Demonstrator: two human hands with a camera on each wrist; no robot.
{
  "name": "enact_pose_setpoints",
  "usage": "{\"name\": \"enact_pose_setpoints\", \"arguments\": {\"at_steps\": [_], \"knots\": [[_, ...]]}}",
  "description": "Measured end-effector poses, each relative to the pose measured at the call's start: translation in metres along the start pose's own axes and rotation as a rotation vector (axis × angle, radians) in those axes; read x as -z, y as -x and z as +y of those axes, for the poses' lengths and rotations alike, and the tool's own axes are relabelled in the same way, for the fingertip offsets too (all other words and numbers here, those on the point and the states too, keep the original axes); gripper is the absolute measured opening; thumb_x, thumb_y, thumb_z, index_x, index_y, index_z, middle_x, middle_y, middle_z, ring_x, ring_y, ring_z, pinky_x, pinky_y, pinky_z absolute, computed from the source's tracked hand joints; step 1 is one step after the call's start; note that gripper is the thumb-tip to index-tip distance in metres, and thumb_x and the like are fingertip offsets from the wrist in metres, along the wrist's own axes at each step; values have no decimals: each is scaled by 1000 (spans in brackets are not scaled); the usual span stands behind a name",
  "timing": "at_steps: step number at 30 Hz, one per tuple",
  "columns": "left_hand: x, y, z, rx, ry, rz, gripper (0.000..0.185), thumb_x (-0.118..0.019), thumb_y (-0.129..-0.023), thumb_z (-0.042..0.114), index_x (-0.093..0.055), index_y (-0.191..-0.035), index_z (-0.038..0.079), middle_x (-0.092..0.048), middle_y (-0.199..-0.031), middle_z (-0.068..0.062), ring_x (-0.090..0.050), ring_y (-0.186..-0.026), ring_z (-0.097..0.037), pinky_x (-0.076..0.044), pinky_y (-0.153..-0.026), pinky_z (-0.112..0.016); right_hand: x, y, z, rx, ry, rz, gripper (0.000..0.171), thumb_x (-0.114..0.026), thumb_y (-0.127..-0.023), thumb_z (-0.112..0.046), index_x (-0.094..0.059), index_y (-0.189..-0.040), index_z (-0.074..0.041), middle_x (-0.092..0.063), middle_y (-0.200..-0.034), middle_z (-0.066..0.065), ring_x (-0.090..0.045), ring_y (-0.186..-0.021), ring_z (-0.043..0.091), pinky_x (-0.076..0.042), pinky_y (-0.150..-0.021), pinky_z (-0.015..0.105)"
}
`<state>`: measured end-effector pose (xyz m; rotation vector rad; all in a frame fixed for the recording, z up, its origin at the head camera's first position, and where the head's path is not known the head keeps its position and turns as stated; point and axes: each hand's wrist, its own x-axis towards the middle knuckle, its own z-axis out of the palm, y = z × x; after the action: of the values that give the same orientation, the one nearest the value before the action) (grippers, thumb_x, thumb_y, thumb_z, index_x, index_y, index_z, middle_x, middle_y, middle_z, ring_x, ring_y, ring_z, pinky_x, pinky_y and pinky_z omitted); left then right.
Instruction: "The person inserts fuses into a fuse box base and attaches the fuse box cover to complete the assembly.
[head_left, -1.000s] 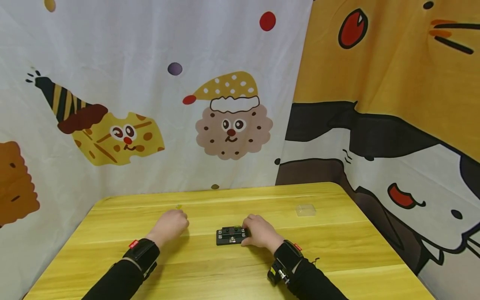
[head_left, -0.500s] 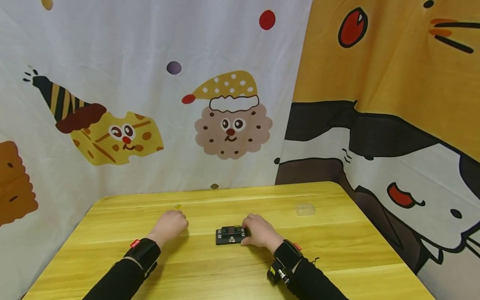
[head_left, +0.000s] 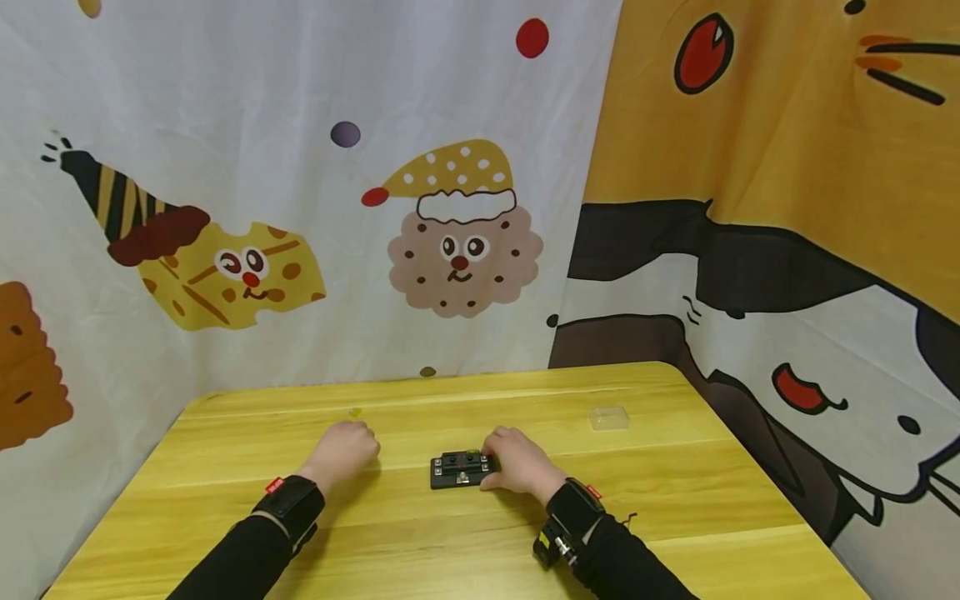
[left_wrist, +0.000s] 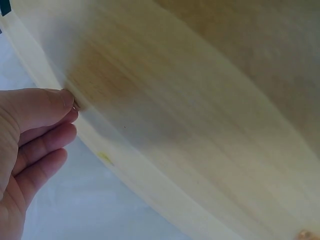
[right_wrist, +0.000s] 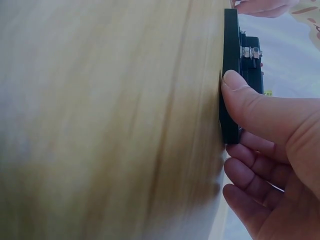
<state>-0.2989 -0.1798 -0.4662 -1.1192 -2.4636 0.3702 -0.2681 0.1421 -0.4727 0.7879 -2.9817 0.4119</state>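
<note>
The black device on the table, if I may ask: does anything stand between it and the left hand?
Nothing visible does: only table lies between the left hand and the device, whose right end the right hand holds.

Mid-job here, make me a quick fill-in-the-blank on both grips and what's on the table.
The black device is held in the ____ grip.
The left grip pinches a thin piece between ____ and finger.
On the table, the small yellow piece lies closer to the ____ grip.
Missing words: right; thumb; left.
</note>
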Motion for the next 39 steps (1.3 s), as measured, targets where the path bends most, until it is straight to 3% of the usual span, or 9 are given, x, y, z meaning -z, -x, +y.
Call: {"name": "enact_pose_setpoints", "arguments": {"at_steps": [21, 39], "knots": [[-2, -4, 1, 15, -17, -34, 29, -72, -72, -9, -61, -61, 15, -55, -63, 0, -55, -62, -20, -50, -58, -34, -1, -2, 1, -2, -3, 11, 46, -86, -75, -37, -68, -106, -9, -60, -105, 3, -57, -100, 25, -48, -91, 37], [4, -8, -1, 98, 52, 21, 25, -70, -75, -7, -61, -63, 13, -52, -66, -2, -54, -63, -23, -51, -57, -37, 0, 0, 0, -6, -11, 2, 45, -86, -76, -36, -68, -107, -8, -59, -102, 2, -56, -98, 24, -48, -90, 37]]}}
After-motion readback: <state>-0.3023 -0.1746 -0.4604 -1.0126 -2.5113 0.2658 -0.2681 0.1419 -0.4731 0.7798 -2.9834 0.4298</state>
